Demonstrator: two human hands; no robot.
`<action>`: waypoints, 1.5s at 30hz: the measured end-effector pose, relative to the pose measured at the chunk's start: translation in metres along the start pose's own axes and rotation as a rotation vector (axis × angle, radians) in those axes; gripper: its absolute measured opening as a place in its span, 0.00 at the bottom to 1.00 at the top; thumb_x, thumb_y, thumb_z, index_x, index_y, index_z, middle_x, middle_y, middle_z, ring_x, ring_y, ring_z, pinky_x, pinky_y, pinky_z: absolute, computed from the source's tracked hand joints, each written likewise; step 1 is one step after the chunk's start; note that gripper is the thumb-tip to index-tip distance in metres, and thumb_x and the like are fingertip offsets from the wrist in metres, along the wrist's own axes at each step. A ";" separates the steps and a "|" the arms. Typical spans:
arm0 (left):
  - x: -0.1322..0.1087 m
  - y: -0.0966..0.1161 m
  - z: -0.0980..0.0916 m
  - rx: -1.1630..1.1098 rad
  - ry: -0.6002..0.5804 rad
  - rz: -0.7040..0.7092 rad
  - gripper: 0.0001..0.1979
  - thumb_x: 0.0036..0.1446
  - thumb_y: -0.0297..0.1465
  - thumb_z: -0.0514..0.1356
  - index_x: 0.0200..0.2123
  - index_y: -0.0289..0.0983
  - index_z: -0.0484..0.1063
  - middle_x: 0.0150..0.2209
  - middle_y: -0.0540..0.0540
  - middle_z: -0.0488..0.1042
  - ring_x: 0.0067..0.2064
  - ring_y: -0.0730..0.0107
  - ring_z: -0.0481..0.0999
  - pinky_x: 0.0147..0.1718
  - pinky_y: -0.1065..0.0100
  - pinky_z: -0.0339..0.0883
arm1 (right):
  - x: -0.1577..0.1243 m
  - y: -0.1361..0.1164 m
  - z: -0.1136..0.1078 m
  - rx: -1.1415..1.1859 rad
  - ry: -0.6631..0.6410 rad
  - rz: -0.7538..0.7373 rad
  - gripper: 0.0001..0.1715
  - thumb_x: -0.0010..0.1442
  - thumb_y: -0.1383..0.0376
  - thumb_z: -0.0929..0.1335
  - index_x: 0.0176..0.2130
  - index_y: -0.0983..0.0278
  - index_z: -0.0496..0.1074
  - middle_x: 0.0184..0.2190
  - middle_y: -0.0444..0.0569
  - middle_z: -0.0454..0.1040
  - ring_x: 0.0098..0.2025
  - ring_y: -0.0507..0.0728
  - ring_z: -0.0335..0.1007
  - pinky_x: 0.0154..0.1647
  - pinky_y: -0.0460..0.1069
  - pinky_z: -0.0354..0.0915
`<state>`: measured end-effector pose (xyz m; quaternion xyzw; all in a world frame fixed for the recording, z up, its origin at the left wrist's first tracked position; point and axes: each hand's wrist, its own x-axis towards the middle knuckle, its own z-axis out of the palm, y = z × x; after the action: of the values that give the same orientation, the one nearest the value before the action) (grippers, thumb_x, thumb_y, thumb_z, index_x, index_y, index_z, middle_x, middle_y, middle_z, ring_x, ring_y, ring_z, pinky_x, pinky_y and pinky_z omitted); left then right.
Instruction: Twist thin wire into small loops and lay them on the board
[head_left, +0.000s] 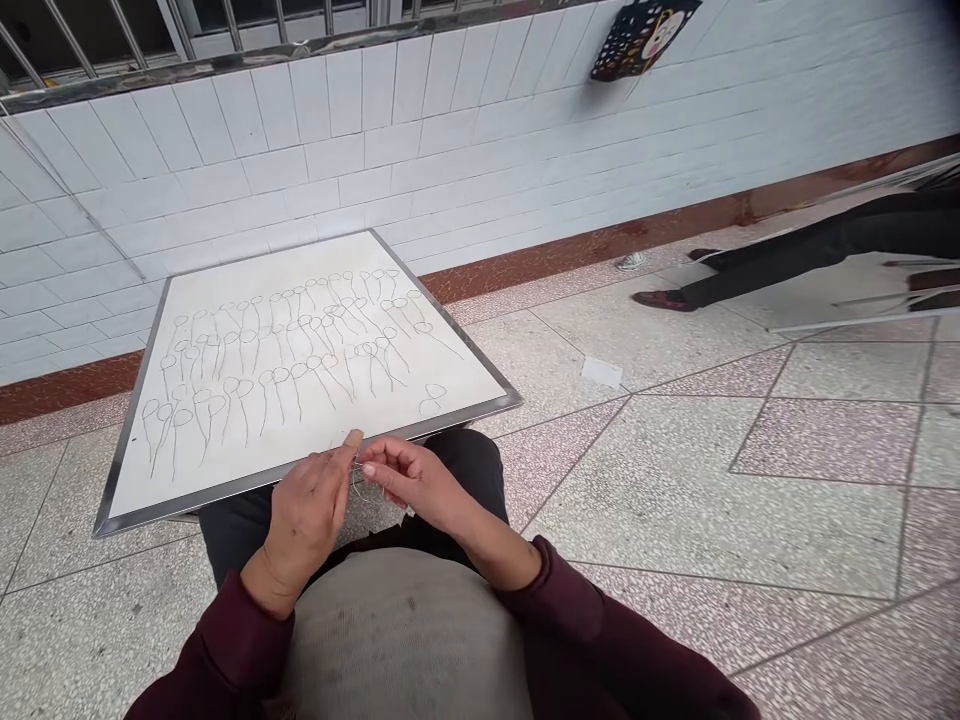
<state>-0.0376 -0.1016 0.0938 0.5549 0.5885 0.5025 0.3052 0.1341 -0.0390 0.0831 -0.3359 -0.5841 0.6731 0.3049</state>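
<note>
Close to the table's front edge, my left hand (307, 500) and my right hand (416, 482) meet with closed fingertips. Between them a thin pale wire (358, 488) curves in a loop below the fingers; both hands seem to pinch it, though the exact grip is hidden. Beyond my hands, a white table (255, 450) with a metal rim carries several rows of similar looped wires (274, 376), each a round loop with a long tail. Two or three small loops (433, 399) lie apart near the right corner.
A white tiled wall (465, 160) rises behind the table, with a dark perforated basket (634, 45) hanging on it. At the right, a person's legs in dark trousers (795, 245) stretch across the floor. A white paper piece (601, 372) lies on the tiles.
</note>
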 end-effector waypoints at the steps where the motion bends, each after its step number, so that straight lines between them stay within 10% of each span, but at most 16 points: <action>1: 0.000 -0.001 0.000 0.002 -0.004 0.005 0.17 0.54 0.33 0.65 0.48 0.44 0.77 0.36 0.41 0.78 0.42 0.56 0.75 0.48 0.59 0.66 | 0.001 0.002 0.002 0.004 0.005 0.009 0.19 0.56 0.50 0.71 0.38 0.63 0.72 0.27 0.42 0.71 0.21 0.46 0.59 0.19 0.42 0.56; 9: -0.008 0.007 0.007 -0.148 0.305 0.045 0.24 0.53 0.31 0.66 0.54 0.45 0.70 0.38 0.46 0.74 0.40 0.63 0.74 0.43 0.62 0.69 | 0.000 0.003 0.004 -0.081 0.196 -0.170 0.14 0.60 0.53 0.68 0.36 0.62 0.72 0.24 0.42 0.70 0.21 0.49 0.61 0.19 0.43 0.59; 15: 0.001 0.013 0.020 -0.598 0.026 -0.267 0.27 0.53 0.33 0.67 0.56 0.42 0.66 0.36 0.49 0.73 0.38 0.70 0.73 0.42 0.66 0.69 | -0.004 0.003 0.006 -0.444 0.275 -0.456 0.08 0.63 0.61 0.66 0.38 0.59 0.75 0.31 0.48 0.77 0.33 0.55 0.72 0.34 0.50 0.68; 45: 0.000 0.003 0.029 -0.614 0.070 -0.216 0.21 0.53 0.31 0.67 0.51 0.43 0.71 0.33 0.51 0.74 0.36 0.74 0.73 0.43 0.69 0.67 | -0.002 0.012 0.007 -0.472 0.266 -0.410 0.07 0.64 0.60 0.66 0.39 0.59 0.73 0.31 0.47 0.77 0.31 0.55 0.72 0.32 0.48 0.66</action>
<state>-0.0102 -0.0950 0.0879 0.3539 0.4752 0.6399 0.4893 0.1295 -0.0460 0.0720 -0.3576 -0.7344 0.3940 0.4214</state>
